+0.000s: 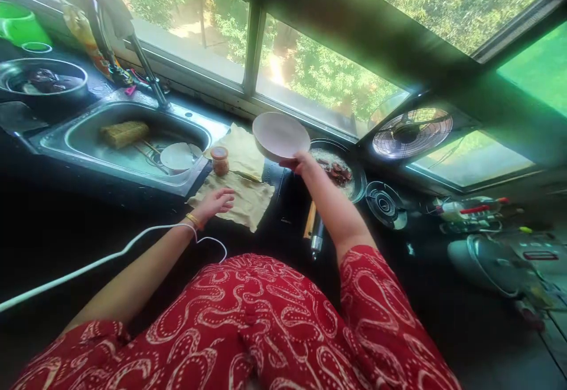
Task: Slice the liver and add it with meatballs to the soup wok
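Note:
A pale round bowl [280, 136] is in my right hand [302, 163], held by its near rim beside the frying pan. My left hand [217, 202] is over the near edge of a crumpled beige cloth [248, 201], its fingers partly stretched out and nothing seen in them. Just beyond that hand, a small jar with a pinkish lid [220, 161] stands on the cloth. Dark brown pieces of food [339, 172] lie in the frying pan [361, 180] on the stove, partly behind my right forearm. A wooden handle [310, 220] and the black pan handle point toward me.
Left of the cloth is a steel sink [93, 136] with a brownish block [124, 134] and a white bowl [181, 156] in it. A tall faucet [148, 71] rises behind. At right are a bare burner [385, 202], a fan [413, 133] and a large pot [487, 263]. A white cable [128, 247] crosses my left wrist.

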The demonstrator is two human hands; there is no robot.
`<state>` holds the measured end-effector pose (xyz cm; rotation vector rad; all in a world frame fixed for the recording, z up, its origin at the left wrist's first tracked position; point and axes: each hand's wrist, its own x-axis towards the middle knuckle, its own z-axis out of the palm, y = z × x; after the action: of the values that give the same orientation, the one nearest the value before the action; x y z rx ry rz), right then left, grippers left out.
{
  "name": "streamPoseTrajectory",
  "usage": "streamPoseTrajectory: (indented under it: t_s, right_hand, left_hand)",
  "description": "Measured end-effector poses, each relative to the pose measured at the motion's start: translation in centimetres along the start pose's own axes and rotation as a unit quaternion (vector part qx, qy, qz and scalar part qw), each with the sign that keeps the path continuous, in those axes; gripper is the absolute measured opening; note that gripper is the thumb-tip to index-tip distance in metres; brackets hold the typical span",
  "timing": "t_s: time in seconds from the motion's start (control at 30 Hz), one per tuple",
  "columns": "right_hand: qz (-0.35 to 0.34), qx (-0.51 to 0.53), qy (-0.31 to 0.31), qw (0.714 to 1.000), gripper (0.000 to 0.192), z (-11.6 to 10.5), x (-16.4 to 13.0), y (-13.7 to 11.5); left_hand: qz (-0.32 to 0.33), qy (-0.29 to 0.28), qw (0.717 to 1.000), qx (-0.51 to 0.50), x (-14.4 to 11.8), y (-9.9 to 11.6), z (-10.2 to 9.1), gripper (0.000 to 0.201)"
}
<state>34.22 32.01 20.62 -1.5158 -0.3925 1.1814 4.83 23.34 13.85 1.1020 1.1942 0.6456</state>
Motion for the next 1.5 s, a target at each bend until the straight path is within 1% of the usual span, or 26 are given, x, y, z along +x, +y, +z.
streamPoseTrajectory:
  t_s: [0.03, 0.1, 0.17, 0.23, 0.33, 0.4, 0.5, 0.57, 0.63, 0.67, 0.7, 0.73, 0.77, 0.8, 0.83, 0.9, 0.97, 1.03, 1.07, 1.1, 1.13, 1.17, 1.27, 1.4, 1.47, 1.5]
  right_hand:
    - [0.058, 0.001, 0.027, 0.998, 0.036, 2.1, -0.1, 1.4]
    - [0.115, 0.006, 0.061, 0.991, 0.035, 5.2, -0.2, 3.7]
    - [0.12, 0.011, 0.084, 0.989, 0.036, 7.0, -0.1, 5.7]
    - [0.13, 0.016, 0.101, 0.986, 0.037, 7.8, 0.2, 7.3]
    - [0.143, 0.029, 0.113, 0.983, 0.037, 8.2, 0.7, 9.0]
    - [0.149, 0.044, 0.117, 0.981, 0.036, 8.5, 0.9, 9.7]
    - [0.157, 0.068, 0.122, 0.978, 0.031, 8.7, 0.4, 9.6]
    - [0.154, 0.055, 0.112, 0.98, 0.027, 7.9, -0.9, 8.8]
    - [0.082, -0.035, 0.052, 0.995, 0.026, 5.6, -3.3, 7.5]
    - [0.007, -0.112, 0.002, 0.994, 0.026, 3.8, -5.0, 6.9]
    - [-0.085, -0.198, -0.051, 0.975, 0.03, 1.6, -6.9, 6.3]
    - [-0.179, -0.275, -0.091, 0.94, 0.034, -0.9, -8.9, 5.8]
    - [-0.249, -0.353, -0.11, 0.895, 0.037, -3.6, -10.9, 5.4]
    - [-0.284, -0.442, -0.102, 0.845, 0.041, -6.4, -12.8, 5.1]
    - [-0.293, -0.534, -0.083, 0.789, 0.045, -9.1, -14.3, 4.9]
    - [-0.267, -0.681, -0.064, 0.679, 0.046, -13.8, -16.1, 4.7]
    - [-0.252, -0.765, -0.083, 0.587, 0.047, -17.1, -16.2, 4.9]
    - [-0.267, -0.799, -0.12, 0.526, 0.043, -18.8, -15.4, 5.1]
    - [-0.279, -0.804, -0.132, 0.509, 0.037, -19.3, -14.9, 5.1]
    - [-0.291, -0.803, -0.135, 0.503, 0.029, -19.6, -14.5, 5.0]
    - [-0.302, -0.795, -0.131, 0.509, 0.021, -19.8, -14.3, 4.8]
    - [-0.317, -0.777, -0.124, 0.53, 0.017, -20.2, -14.2, 4.6]
    - [-0.361, -0.695, -0.096, 0.615, 0.016, -22.1, -15.2, 3.9]
    - [-0.398, -0.568, -0.042, 0.719, 0.017, -25.9, -16.6, 3.7]
    - [-0.41, -0.513, -0.023, 0.754, 0.016, -27.3, -16.0, 3.8]
    - [-0.413, -0.499, -0.021, 0.762, 0.016, -27.8, -15.3, 3.8]
  left_hand:
    - [0.0, -0.002, 1.0, 0.002, 0.0, -0.3, -1.1, 0.057]
    - [-0.004, -0.005, 1.0, 0.005, -0.1, -1.1, -3.1, 0.058]
    - [-0.017, -0.006, 1.0, 0.007, -0.3, -2.0, -5.0, 0.06]
    - [-0.036, 0.0, 0.999, 0.003, -0.7, -2.9, -6.6, 0.062]
    - [-0.062, 0.011, 0.998, 0.003, -1.1, -4.2, -8.2, 0.06]
    - [-0.075, 0.007, 0.997, 0.012, -1.1, -4.7, -8.7, 0.058]
    - [-0.09, -0.012, 0.995, 0.031, -0.4, -4.7, -8.5, 0.054]
    - [-0.093, -0.034, 0.994, 0.045, 0.5, -4.3, -7.8, 0.052]
    - [-0.087, -0.065, 0.993, 0.056, 1.4, -3.6, -6.8, 0.052]
    - [-0.082, -0.079, 0.992, 0.061, 1.9, -3.3, -6.2, 0.053]
    - [-0.078, -0.091, 0.991, 0.064, 2.3, -3.0, -5.5, 0.054]
    - [-0.074, -0.101, 0.99, 0.067, 2.7, -2.8, -4.9, 0.055]
    - [-0.071, -0.106, 0.989, 0.069, 3.0, -2.6, -4.2, 0.056]
    - [-0.069, -0.109, 0.989, 0.071, 3.3, -2.5, -3.6, 0.056]
    - [-0.066, -0.112, 0.989, 0.072, 3.5, -2.4, -2.9, 0.056]
    - [-0.058, -0.113, 0.989, 0.072, 3.8, -2.3, -1.5, 0.056]
    - [-0.056, -0.112, 0.99, 0.071, 3.8, -2.4, -0.2, 0.057]
    - [-0.06, -0.108, 0.99, 0.07, 3.7, -2.4, 0.9, 0.058]
    - [-0.063, -0.105, 0.99, 0.068, 3.6, -2.5, 1.4, 0.058]
    - [-0.065, -0.101, 0.991, 0.064, 3.6, -2.6, 1.7, 0.059]
    - [-0.067, -0.096, 0.991, 0.059, 3.5, -2.8, 2.0, 0.059]
    - [-0.072, -0.089, 0.992, 0.054, 3.5, -3.0, 2.1, 0.061]
    - [-0.087, -0.074, 0.993, 0.036, 3.7, -3.9, 1.8, 0.072]
    - [-0.101, -0.059, 0.993, 0.026, 4.0, -5.3, 0.8, 0.087]
    - [-0.115, -0.058, 0.991, 0.033, 4.0, -5.9, 0.5, 0.09]
    - [-0.119, -0.06, 0.99, 0.035, 4.0, -6.2, 0.4, 0.091]
